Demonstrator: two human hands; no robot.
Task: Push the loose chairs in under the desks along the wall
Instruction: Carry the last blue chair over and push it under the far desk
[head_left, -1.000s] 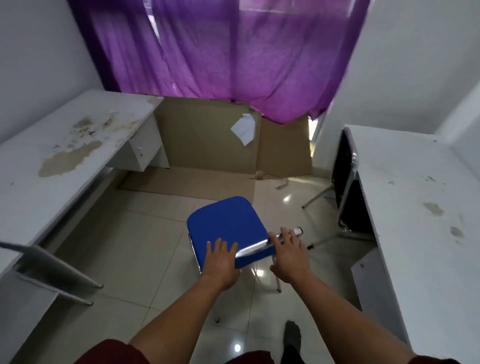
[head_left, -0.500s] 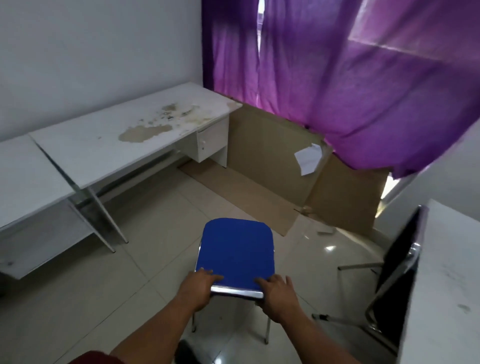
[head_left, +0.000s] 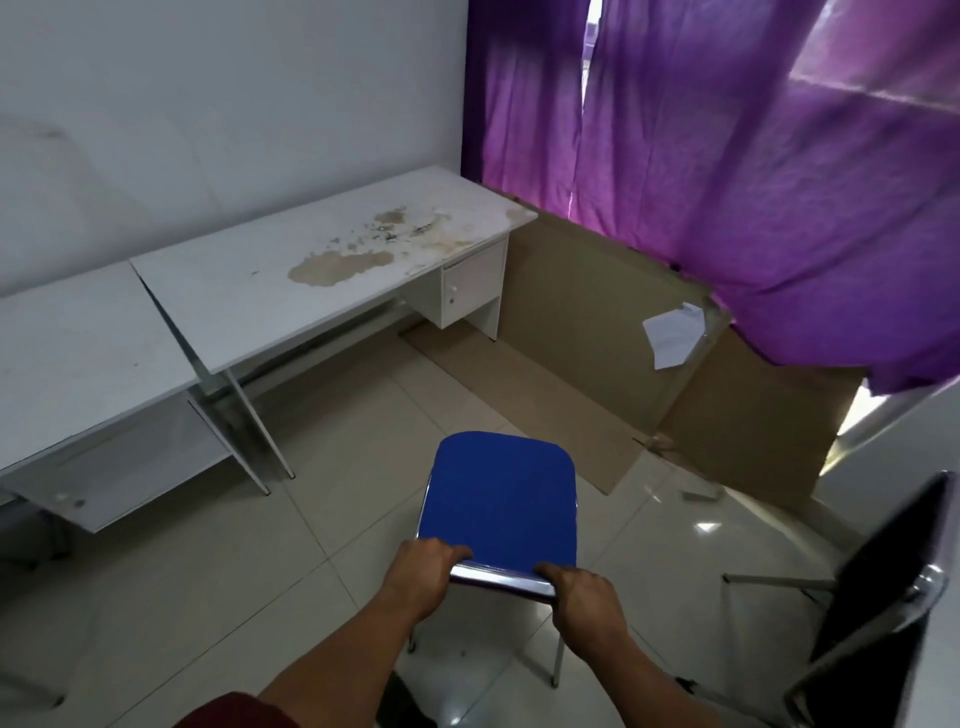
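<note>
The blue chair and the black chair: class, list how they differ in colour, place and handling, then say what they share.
1. The blue chair has a bright blue pad; the black chair is dark.
2. The blue chair stands mid-floor; the black chair sits at the right edge of the view.
3. The left hand and right hand grip the blue chair's metal edge; nobody touches the black chair.
Both have shiny metal frames.

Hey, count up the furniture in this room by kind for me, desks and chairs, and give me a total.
White desks: 2, the stained desk with a drawer and the plain desk beside it.
Chairs: 2, the blue chair gripped at its back rail by the left hand and right hand, and the black chair.
Total: 4
</note>
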